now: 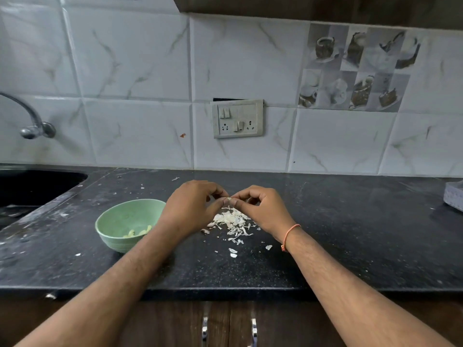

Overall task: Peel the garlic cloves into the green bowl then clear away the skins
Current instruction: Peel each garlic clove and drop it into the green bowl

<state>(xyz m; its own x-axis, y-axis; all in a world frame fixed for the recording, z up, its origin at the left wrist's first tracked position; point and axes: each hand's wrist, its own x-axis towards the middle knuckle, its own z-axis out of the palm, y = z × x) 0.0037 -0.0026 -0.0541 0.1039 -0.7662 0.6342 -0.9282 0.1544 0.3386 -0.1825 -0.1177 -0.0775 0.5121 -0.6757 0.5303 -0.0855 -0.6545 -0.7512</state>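
The round plastic bowl (117, 222) is light green, with pale yellow garlic pieces (137, 232) inside. The flat stone counter (350, 234) is black with tiny white specks. The papery garlic skins (234, 221) are white. The wrist string (289, 235) is orange.

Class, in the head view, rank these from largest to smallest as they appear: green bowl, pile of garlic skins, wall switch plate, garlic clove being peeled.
1. green bowl
2. switch plate and skin pile: look alike, unranked
3. garlic clove
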